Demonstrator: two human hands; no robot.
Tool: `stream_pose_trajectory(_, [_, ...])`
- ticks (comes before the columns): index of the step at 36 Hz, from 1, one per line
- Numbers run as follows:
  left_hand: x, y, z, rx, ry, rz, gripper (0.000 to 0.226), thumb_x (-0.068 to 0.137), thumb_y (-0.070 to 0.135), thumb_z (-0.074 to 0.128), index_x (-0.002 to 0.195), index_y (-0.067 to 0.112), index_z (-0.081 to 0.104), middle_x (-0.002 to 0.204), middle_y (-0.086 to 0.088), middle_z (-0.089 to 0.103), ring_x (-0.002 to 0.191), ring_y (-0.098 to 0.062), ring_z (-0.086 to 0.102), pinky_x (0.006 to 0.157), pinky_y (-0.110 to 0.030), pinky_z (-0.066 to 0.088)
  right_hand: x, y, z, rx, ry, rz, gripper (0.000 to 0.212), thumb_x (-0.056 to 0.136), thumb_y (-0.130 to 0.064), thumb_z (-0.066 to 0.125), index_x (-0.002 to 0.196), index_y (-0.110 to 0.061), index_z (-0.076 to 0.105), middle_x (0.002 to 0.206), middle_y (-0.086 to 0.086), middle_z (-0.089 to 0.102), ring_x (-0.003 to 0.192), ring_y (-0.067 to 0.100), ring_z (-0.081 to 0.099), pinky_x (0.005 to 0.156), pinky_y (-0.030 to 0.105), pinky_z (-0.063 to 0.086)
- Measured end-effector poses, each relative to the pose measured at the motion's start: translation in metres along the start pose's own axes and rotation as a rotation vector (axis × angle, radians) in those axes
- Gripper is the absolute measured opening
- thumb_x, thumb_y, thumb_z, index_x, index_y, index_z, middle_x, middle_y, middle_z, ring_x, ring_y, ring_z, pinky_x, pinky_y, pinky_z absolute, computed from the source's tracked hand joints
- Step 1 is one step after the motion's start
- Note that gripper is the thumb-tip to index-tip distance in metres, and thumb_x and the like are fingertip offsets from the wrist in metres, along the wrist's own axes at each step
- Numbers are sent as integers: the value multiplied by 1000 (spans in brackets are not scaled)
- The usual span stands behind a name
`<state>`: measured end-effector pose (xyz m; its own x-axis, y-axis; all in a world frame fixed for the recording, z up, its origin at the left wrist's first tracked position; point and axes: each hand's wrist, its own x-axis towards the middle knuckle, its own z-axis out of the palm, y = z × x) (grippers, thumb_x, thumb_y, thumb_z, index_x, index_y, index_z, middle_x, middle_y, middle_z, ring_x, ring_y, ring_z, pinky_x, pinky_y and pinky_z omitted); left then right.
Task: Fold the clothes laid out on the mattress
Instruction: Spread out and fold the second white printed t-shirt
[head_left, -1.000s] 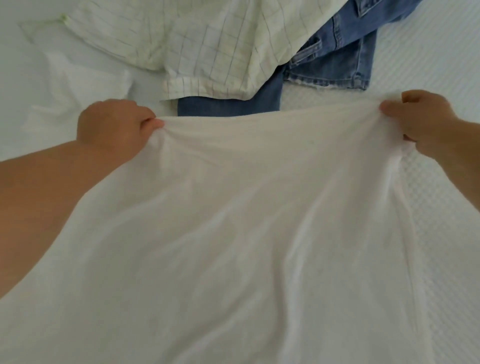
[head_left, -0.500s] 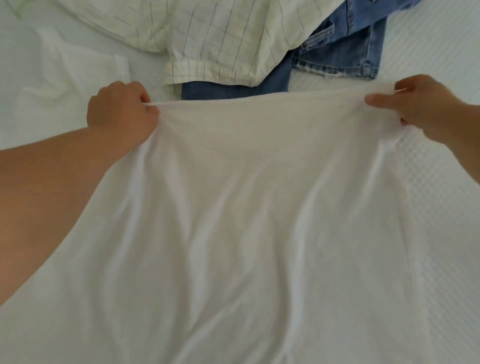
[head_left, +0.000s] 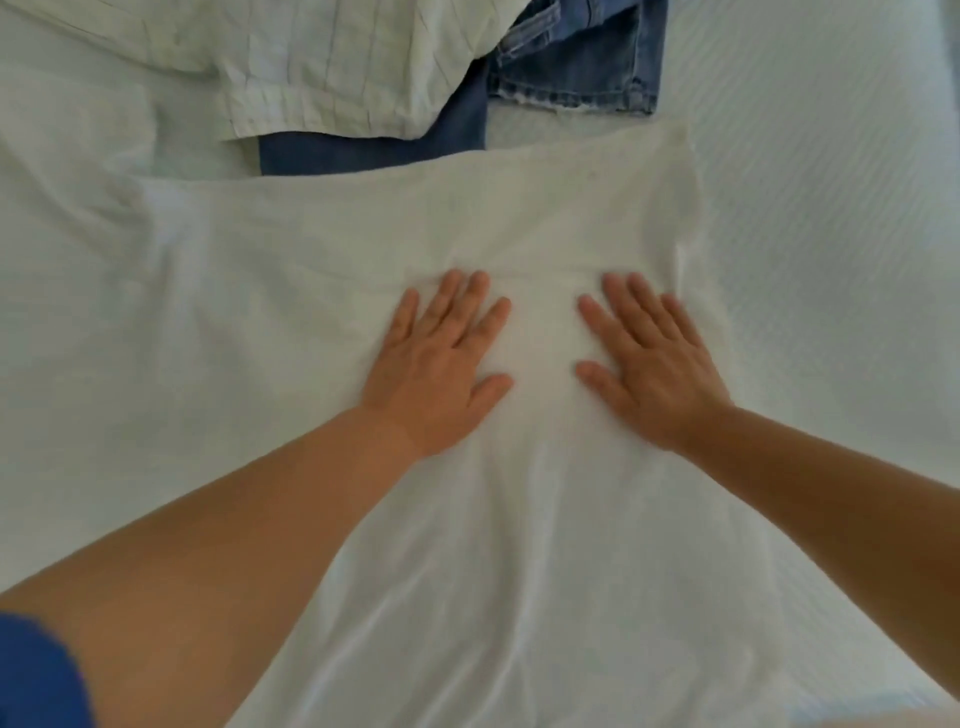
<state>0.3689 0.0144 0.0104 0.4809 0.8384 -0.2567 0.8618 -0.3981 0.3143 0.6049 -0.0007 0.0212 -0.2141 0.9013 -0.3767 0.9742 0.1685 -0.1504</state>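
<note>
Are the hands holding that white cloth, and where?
Nothing is held. The left hand and right hand lie flat, fingers straight, on the middle of the white garment.

Soft, even daylight; faint shadows, slight blur, wide-angle bowing.

Your left hand (head_left: 436, 364) and right hand (head_left: 649, 364) lie flat, fingers spread, on the white garment (head_left: 322, 291) over the mattress (head_left: 831, 260). Checked shirt (head_left: 322, 57) and jeans (head_left: 576, 67) lie far.
</note>
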Motion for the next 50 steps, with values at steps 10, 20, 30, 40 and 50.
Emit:
stream_pose_trajectory(10, [1,14,6,58,6,-61,89,76,73,27,150,27,10,155,0,-11,142,-14,-14,107,-42,-23,-1,28,-11,190,269,399,58,95,-44,39,145,-15,31,152,7,26,140,25,19,110,38,13])
stream_pose_trajectory(20, [5,34,12,33,5,-80,81,80,67,29,149,27,14,158,-5,-2,141,-14,-13,110,-45,-17,32,45,-31,570,306,676,21,84,-33,55,102,-24,58,105,-2,51,105,21,47,92,33,40])
stream_pose_trajectory(30, [7,39,7,56,-48,-112,83,79,66,30,150,29,10,158,-4,-7,144,-19,-11,110,-45,-18,12,60,-33,465,446,511,18,88,-37,55,93,-26,69,91,-12,55,83,9,51,71,26,36])
stream_pose_trajectory(40, [3,74,7,36,-1,3,79,82,62,34,149,22,21,157,-11,9,145,-25,2,112,-51,-8,17,63,-39,654,312,700,25,87,-38,51,107,-23,55,96,-9,56,91,14,54,78,33,46])
stream_pose_trajectory(50, [6,110,41,150,-166,23,85,77,74,23,148,36,-5,156,-2,-19,141,-21,-22,103,-48,-28,-72,47,3,461,18,722,42,92,-53,39,100,-14,52,91,1,57,87,27,53,69,31,33])
